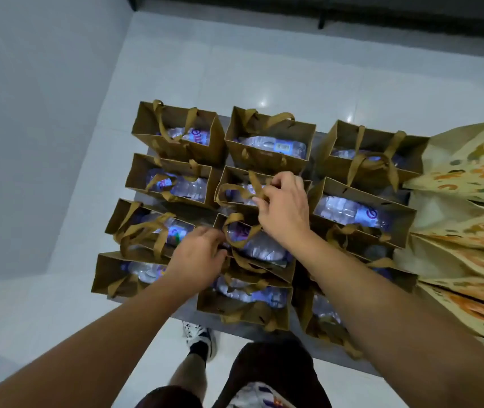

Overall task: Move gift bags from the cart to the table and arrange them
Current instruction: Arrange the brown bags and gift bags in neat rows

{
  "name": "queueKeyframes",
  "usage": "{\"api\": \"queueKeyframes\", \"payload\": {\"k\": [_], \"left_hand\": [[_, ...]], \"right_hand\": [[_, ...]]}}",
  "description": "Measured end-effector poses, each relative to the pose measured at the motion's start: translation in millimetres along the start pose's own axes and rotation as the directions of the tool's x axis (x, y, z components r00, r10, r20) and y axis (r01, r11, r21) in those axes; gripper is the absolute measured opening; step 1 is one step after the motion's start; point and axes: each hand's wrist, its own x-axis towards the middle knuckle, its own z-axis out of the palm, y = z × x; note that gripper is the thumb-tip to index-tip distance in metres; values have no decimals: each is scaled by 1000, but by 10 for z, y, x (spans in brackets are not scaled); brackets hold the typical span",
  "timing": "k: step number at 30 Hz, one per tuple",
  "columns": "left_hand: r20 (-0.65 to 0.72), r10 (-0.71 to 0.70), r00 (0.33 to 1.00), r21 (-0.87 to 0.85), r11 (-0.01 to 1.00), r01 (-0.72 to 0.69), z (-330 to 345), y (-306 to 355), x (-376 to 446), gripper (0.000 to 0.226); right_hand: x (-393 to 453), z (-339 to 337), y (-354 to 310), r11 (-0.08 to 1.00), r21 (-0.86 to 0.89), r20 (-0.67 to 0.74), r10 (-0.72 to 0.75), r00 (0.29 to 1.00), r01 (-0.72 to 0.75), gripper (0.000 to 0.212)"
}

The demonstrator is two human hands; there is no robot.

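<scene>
Head view, starting nearest: the person's legs and shoes stand at 6 o'clock against the grey worktop (267, 331), which carries brown gift bags (270, 142) in three columns, each holding a water bottle (349, 212). The left hand (198, 262) sits at the near-centre with fingers curled against the rim of the middle bag (257, 245); whether it pinches paper or a handle I cannot tell. Just beyond, toward 12 o'clock, the right hand (286, 206) pinches the ribbon handles (246, 191) of the next bag back. To do this tidying well, I would gather both loops together, lift them straight up so the bag squares itself, and steady the neighbour so the packed row does not skew. Floral bags (470, 178) crowd the 3 o'clock edge; the far row at 12 o'clock looks settled.
</scene>
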Motion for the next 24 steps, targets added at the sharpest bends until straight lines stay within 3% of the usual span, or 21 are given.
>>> {"api": "queueKeyframes", "payload": {"k": [3,6,14,18,24], "left_hand": [[-66,19,998,16,1000,-18,-179,259,372,31],[-137,48,989,28,999,-44,-319,480,720,32],[-166,20,986,4,1000,-20,-424,776,1294,34],[-240,-13,971,-48,999,2,-418,758,1446,43],[-231,190,954,249,960,-130,-433,580,1787,81]], "right_hand": [[-53,-107,21,974,215,-161,-38,986,73,19],[-50,-152,47,914,399,-130,-23,991,74,30],[-142,-93,154,902,423,-81,-58,995,87,34],[-143,-117,180,893,450,-72,8,997,25,45],[-120,-48,175,878,479,-133,71,989,1,34]]}}
